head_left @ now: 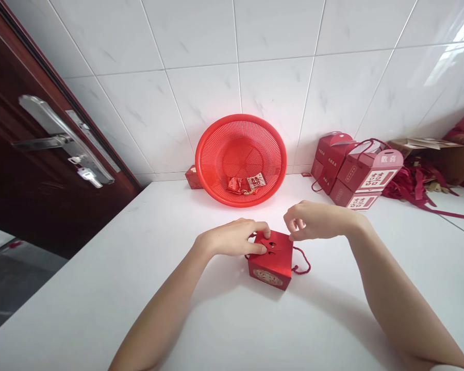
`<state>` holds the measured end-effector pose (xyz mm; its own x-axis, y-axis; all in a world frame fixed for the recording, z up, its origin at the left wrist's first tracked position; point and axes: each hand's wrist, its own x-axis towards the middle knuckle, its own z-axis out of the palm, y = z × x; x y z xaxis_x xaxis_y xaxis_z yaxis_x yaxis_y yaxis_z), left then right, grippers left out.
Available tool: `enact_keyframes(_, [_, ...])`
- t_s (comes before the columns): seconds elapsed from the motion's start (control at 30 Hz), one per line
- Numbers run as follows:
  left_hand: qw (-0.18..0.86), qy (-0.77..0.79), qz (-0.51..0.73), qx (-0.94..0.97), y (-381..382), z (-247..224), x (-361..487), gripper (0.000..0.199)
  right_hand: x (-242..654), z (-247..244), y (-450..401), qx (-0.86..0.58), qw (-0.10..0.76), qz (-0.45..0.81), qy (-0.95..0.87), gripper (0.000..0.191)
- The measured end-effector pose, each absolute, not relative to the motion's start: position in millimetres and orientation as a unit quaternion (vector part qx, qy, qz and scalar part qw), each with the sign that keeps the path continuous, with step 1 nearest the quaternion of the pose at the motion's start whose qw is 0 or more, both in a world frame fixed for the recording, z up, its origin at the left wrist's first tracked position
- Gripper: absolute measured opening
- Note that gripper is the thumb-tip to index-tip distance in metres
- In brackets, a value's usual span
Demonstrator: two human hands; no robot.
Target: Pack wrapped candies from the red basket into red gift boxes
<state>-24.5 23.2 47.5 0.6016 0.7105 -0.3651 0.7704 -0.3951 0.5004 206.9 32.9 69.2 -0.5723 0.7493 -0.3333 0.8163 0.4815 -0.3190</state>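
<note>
A small red box [271, 268] with a gold emblem on its front stands on the white table [232, 330]. My left hand [239, 238] rests on the left part of its top, thumb and index finger apart and touching the lid beside small cut-out slots. Just beyond the box's back right corner is my right hand [307, 220], its fingers curled and its thumb near the corner; whether anything is between them is hidden. A dark red cord [302, 264] loops out from the box's right side, and a bit of cord shows at the left.
Behind, a red plastic basket [242, 123] leans on the tiled wall, holding small red packets [239, 185]. A small red box [193, 178] is behind it. Stacked gift boxes [355, 178] and red ribbons [413, 183] lie right; a door [23, 118] is left.
</note>
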Motion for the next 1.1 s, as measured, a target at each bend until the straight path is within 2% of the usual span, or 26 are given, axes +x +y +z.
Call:
enact_keyframes(0.5, [0.298,0.459,-0.05,0.835,21.0,50.1,-24.6,0.021,209.6,62.3,41.8,0.368,0.128,-0.312,0.866,0.023])
enact_keyframes(0.7, [0.317,0.468,-0.045,0.824,19.5,52.0,-25.6,0.014,209.4,57.7,46.7,0.335,0.128,-0.355,0.863,0.035])
enact_keyframes(0.9, [0.269,0.521,-0.021,0.81,14.5,50.8,-26.0,0.018,210.3,50.6,56.8,0.346,0.078,-0.378,0.855,0.028])
enact_keyframes(1.1, [0.255,0.535,-0.005,0.806,10.6,46.4,-23.0,0.024,214.7,60.4,54.2,0.272,-0.005,-0.468,0.841,0.027])
